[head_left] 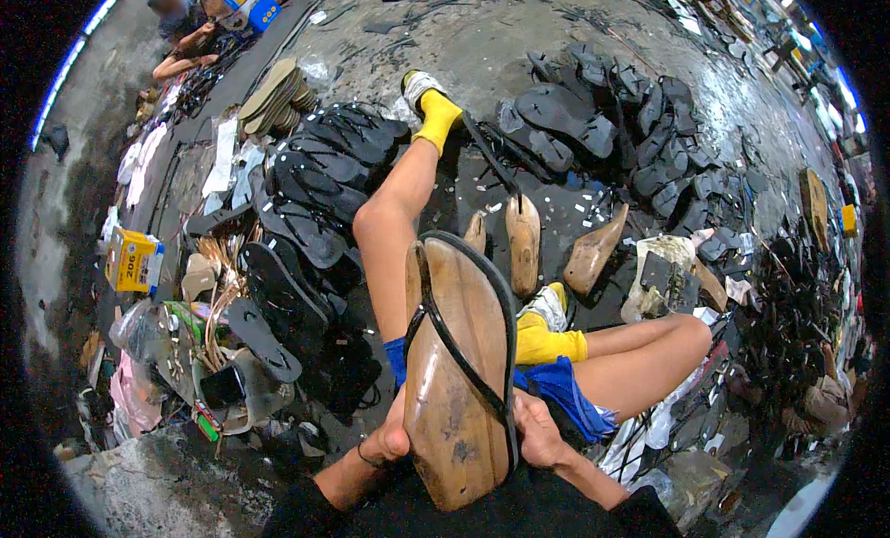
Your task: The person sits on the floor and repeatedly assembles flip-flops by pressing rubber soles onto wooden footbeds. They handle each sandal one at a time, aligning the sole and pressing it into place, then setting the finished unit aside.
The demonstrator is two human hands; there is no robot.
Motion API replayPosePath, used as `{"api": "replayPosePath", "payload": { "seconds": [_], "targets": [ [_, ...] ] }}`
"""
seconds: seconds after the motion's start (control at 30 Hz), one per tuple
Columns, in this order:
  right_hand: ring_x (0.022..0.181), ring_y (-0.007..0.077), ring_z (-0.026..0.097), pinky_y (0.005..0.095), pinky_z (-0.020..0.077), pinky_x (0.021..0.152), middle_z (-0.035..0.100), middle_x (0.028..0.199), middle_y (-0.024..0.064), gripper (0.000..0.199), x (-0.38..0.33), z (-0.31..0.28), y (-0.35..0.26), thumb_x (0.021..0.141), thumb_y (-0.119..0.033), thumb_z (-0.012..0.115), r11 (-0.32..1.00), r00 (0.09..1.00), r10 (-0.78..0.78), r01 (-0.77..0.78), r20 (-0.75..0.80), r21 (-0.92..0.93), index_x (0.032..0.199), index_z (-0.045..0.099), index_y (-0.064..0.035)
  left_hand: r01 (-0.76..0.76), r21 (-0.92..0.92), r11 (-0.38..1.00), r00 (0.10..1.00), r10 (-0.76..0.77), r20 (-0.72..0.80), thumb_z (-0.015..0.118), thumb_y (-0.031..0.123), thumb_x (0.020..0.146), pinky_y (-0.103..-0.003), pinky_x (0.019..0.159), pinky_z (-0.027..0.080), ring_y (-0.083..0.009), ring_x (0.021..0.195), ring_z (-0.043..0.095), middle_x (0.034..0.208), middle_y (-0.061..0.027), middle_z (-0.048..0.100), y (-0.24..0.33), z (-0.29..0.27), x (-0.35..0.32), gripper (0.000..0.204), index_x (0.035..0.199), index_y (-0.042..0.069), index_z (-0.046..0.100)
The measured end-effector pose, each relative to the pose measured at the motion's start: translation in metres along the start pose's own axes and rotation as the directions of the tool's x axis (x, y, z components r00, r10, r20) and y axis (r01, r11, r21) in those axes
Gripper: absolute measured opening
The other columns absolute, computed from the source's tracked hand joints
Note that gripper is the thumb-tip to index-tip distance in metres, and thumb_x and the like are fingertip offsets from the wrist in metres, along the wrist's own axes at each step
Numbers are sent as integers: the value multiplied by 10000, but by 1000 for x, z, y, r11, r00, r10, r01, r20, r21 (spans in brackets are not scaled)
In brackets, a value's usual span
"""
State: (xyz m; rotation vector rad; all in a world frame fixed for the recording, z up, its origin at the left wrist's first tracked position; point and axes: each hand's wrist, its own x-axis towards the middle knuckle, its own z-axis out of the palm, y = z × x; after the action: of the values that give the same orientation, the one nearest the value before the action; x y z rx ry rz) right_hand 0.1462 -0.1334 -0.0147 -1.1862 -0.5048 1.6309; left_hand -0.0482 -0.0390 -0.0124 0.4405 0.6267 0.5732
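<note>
A wooden shoe last (454,436) stands close in front of me, toe end up, with a black flip-flop (510,334) fitted against it. The flip-flop's straps cross the wood in a V, and its dark sole edge shows along the top and right side. My left hand (394,436) grips the lower left side, thumb on the wood. At the lower right side, my right hand (538,431) presses its thumb and fingers on the sole edge and strap end. The undersides of both grips are hidden.
More wooden lasts (524,251) stand between my legs. Piles of black flip-flops (320,186) lie at left, with others (575,121) ahead. Stacked tan soles (273,98) are at far left. A yellow-blue box (134,260) sits left. Another person (185,37) works at the upper left.
</note>
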Motion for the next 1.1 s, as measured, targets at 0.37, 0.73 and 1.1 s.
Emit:
{"api": "replayPosePath", "payload": {
  "seconds": [0.37, 0.73, 1.1],
  "targets": [
    [819, 38, 529, 228, 461, 733, 581, 881, -6, 294, 11, -4, -13, 1011, -304, 564, 971, 974, 189, -205, 129, 125, 917, 603, -28, -91, 61, 994, 995, 88, 49, 790, 688, 662, -408, 1053, 412, -271, 1255, 484, 1407, -144, 426, 1, 15, -1, 1262, 1514, 10, 153],
    [1351, 379, 420, 435, 318, 1145, 441, 1419, 231, 1040, 33, -24, -43, 661, -258, 875, 612, 911, -360, 394, 202, -685, 1461, 288, 56, -372, 673, 640, 845, 533, -40, 914, 516, 620, -389, 1063, 400, -297, 1260, 470, 1393, -178, 409, 19, 60, 82, 1325, 1510, -10, 85],
    [1250, 414, 528, 549, 458, 1047, 415, 1439, 302, 1008, -3, -21, -20, 727, -444, 641, 669, 977, -143, 214, -160, 711, 1505, 233, 52, -231, 960, 157, 949, 256, 186, 531, 240, 1007, -381, 823, 435, -267, 904, 582, 1018, -156, 667, 42, 61, 66, 262, 954, 56, 710]
  ]
}}
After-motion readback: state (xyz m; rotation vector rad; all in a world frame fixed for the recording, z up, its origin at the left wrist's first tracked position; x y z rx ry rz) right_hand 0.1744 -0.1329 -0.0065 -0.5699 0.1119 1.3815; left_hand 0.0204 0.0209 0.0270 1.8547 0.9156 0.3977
